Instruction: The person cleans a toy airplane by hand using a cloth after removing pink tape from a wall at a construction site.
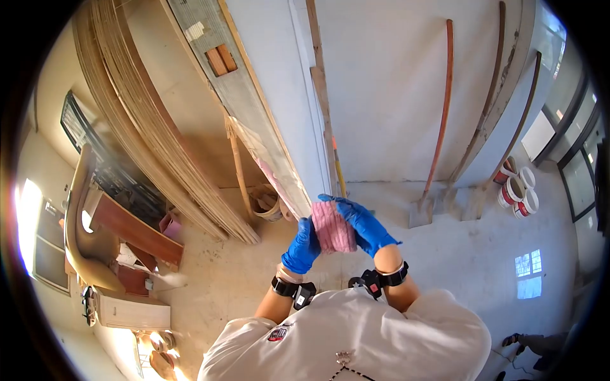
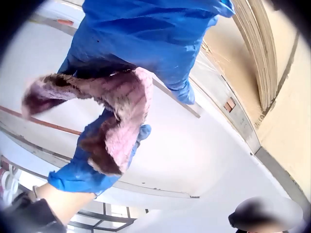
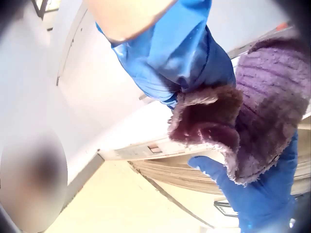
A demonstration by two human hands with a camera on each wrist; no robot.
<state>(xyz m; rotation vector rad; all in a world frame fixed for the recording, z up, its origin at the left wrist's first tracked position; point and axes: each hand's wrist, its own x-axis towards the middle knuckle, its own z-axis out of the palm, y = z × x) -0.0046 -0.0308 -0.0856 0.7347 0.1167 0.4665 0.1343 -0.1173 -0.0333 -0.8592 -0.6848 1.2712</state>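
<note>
Both hands wear blue gloves and hold a pink ribbed, fluffy cloth [image 1: 333, 227] between them in front of the chest. My left hand [image 1: 302, 247] grips its left side, and my right hand [image 1: 365, 228] has hold of the right and upper side. In the left wrist view the cloth [image 2: 129, 109] is folded over and bent, with dark dirty patches along its edges. Seen from the right wrist, the cloth [image 3: 272, 102] hangs in a loose fold, and the left thumb sticks out beside it. Some fingertips are hidden behind the cloth.
A narrow wall end [image 1: 267, 114] rises just ahead of the hands. Long wooden sheets [image 1: 152, 140] lean at left, near a bucket [image 1: 267, 206]. Long-handled shovels [image 1: 438, 120] lean on the right wall beside white buckets [image 1: 526, 203]. Furniture pieces [image 1: 136, 228] stand far left; another person's legs [image 1: 540, 344] show lower right.
</note>
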